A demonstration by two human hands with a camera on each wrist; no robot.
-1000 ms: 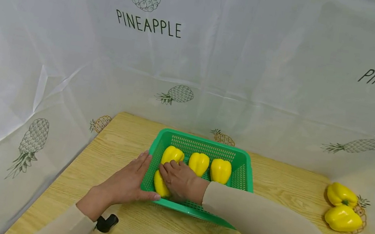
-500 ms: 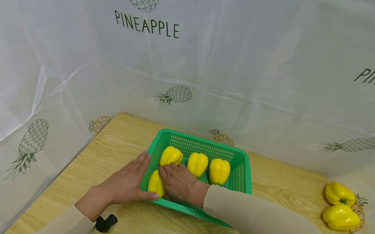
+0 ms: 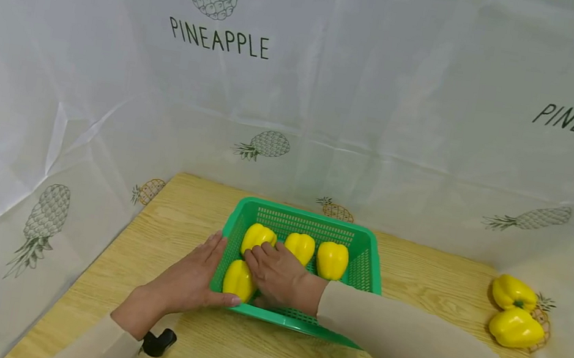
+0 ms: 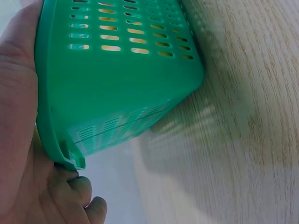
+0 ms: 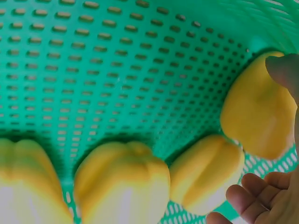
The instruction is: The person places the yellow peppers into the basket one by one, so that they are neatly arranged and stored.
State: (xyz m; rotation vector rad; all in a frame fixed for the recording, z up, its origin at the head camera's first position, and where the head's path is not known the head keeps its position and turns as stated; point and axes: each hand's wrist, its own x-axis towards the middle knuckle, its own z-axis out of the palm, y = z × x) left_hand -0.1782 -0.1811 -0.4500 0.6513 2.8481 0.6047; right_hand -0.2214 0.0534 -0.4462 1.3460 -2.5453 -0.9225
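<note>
A green plastic basket (image 3: pixel 298 324) stands on the table with several yellow bell peppers inside. My left hand (image 3: pixel 183 278) holds its near left corner. The thumb lies along the near rim and the fingers are at the left side; the left wrist view shows fingertips bent beside the basket's rim (image 4: pixel 44 84). My right hand (image 3: pixel 278 277) is inside, beside the front-left bell pepper (image 3: pixel 239 281). In the right wrist view, its thumb (image 5: pixel 282 70) reaches that pepper (image 5: pixel 257 107), while the loosely bent fingers appear apart from it. Three peppers, including the middle one (image 3: pixel 301 248), line the back.
Two more yellow bell peppers (image 3: pixel 515 327) lie at the table's right side. A small black object (image 3: pixel 159 342) is at my left wrist. White sheeting (image 3: pixel 384 125) printed with pineapples borders the wooden table (image 3: pixel 216 354) at the back and both sides.
The front-left pepper has shifted left and turned more upright in the basket. My right fingers have drawn off it slightly. The left hand keeps its place, and the view has shifted a little.
</note>
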